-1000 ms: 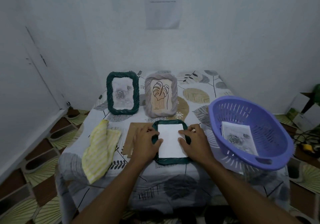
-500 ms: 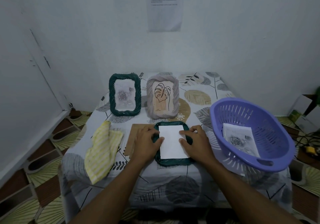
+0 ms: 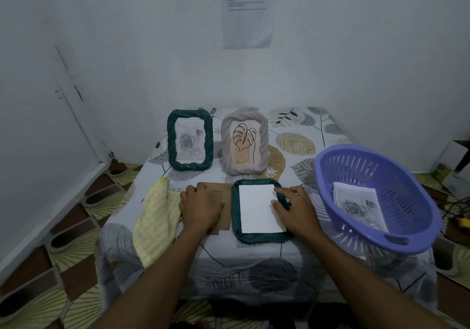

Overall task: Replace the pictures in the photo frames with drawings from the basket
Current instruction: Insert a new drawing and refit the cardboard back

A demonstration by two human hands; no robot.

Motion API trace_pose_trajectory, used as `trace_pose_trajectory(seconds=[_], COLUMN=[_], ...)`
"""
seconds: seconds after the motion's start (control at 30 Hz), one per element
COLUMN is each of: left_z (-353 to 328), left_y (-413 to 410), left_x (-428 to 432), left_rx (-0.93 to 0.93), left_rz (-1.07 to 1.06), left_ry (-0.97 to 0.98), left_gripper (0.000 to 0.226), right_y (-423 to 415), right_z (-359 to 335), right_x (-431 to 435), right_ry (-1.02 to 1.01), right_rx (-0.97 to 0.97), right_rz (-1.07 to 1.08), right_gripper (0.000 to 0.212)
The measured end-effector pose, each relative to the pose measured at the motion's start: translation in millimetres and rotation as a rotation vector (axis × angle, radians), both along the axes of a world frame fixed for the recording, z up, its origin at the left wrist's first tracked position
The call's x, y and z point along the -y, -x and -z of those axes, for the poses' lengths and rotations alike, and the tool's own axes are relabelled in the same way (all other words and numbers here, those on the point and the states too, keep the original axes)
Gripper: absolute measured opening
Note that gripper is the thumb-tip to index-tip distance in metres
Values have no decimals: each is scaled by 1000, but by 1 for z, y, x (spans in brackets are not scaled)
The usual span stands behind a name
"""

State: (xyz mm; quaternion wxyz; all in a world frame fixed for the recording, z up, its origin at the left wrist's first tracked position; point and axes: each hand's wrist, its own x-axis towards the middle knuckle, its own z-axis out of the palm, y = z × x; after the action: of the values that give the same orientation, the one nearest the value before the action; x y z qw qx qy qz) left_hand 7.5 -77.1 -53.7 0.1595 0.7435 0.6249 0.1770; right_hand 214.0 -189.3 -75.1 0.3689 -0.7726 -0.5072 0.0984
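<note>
the left hand (image 3: 201,208) is lying flat, fingers straight, on the brown backing board (image 3: 224,192). the right hand (image 3: 296,209) is pressing relaxed fingers on smooth white paper (image 3: 256,209) in the face-down rope-twisted green frame (image 3: 262,237). a rose drawing (image 3: 356,206) is lying in the slotted purple basket (image 3: 407,189).

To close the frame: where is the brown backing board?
Head view, left of centre: the board lies between the yellow cloth and the face-down green frame, under the left hand.
</note>
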Motion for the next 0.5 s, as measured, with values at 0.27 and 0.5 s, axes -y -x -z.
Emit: trace_pose_trajectory(seconds=[0.27,0.5], left_z=[-21,-44], left_y=[1,25], left_x=[-10,-21], left_rx=[290,572], left_rz=[-69,-33], left_ry=[251,180], left_gripper=[96,44], right_y=[0,-5], right_z=[-2,-12], right_x=[1,0], right_ry=[25,56], right_rx=[-18,-115], right_rz=[-11,-26], right_gripper=[38,32])
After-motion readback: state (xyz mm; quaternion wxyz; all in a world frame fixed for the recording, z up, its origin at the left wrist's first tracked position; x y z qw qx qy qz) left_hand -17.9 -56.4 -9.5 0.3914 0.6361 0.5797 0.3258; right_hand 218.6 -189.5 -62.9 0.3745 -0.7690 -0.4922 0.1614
